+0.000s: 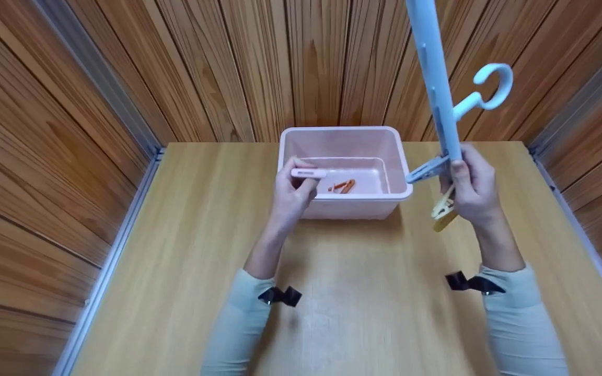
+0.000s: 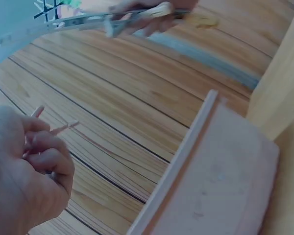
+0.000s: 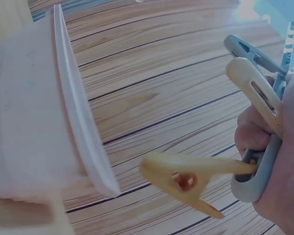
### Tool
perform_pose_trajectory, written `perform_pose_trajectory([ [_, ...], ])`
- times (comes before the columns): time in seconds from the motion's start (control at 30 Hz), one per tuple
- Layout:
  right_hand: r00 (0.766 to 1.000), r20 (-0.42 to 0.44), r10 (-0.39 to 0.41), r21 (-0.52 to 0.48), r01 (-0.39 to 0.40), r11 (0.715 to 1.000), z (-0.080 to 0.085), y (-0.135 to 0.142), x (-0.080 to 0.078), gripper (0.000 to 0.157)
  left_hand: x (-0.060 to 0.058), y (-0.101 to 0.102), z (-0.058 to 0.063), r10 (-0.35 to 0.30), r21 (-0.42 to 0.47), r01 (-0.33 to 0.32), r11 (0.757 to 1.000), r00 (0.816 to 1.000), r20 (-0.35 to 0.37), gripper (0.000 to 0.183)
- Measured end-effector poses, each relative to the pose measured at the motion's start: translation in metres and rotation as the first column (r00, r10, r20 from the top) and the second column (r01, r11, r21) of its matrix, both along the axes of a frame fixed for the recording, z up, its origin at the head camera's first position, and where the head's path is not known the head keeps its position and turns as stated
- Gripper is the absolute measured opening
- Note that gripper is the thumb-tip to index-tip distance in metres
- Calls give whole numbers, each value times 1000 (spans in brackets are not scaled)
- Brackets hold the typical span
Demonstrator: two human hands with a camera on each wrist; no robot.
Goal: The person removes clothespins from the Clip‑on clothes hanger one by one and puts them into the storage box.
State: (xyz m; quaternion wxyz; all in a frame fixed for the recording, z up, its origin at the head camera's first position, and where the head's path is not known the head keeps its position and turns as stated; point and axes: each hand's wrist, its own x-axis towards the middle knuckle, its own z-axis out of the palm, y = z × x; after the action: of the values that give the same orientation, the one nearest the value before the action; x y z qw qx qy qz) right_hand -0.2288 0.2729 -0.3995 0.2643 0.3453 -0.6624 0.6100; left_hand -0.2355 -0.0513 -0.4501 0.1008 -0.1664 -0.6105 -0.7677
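My left hand (image 1: 289,197) pinches a pink clothespin (image 1: 309,173) above the left side of a pink plastic bin (image 1: 353,197). Inside the bin lies an orange clothespin (image 1: 349,186). With my right hand (image 1: 477,190) I grip the lower end of a light blue hanger bar (image 1: 435,78), held up to the right of the bin. A hook (image 1: 505,89) juts from the bar's side. Near my right fingers, a blue-grey clothespin (image 1: 426,169), a cream clothespin (image 3: 252,88) and a yellow clothespin (image 3: 181,178) stick out from the bar.
The bin stands at the back of a wooden table (image 1: 196,235), close to a wood-plank wall (image 1: 316,62). Plank side walls with metal rails (image 1: 105,292) flank the table. Each forearm wears a black strap.
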Motion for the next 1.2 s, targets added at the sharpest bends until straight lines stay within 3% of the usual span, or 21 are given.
perform_pose_trajectory([
  [0.03, 1000, 13, 13, 14, -13, 1000, -4, 0, 0, 55, 7, 2, 19, -3, -3, 3, 1000, 999, 34, 13],
  [0.17, 997, 59, 43, 85, -48, 995, -20, 1, 6, 45, 6, 4, 26, -22, -44, 27, 999, 994, 104, 19],
  [0.37, 992, 103, 70, 126, -82, 989, -30, 4, 10, 35, 8, 5, 27, -12, -30, 16, 999, 989, 150, 25],
  [0.67, 989, 117, 92, 136, -108, 985, -34, 5, 11, 33, 5, 5, 27, -36, -52, 44, 998, 988, 150, 25],
  [0.87, 987, 129, 90, 153, -110, 982, -36, 5, 11, 28, 0, 5, 27, -46, -48, 52, 997, 991, 125, 23],
  [1.2, 980, 191, 48, 273, -100, 957, -39, 6, 12, 25, -15, 5, 31, -47, -76, 53, 996, 996, 79, 17],
])
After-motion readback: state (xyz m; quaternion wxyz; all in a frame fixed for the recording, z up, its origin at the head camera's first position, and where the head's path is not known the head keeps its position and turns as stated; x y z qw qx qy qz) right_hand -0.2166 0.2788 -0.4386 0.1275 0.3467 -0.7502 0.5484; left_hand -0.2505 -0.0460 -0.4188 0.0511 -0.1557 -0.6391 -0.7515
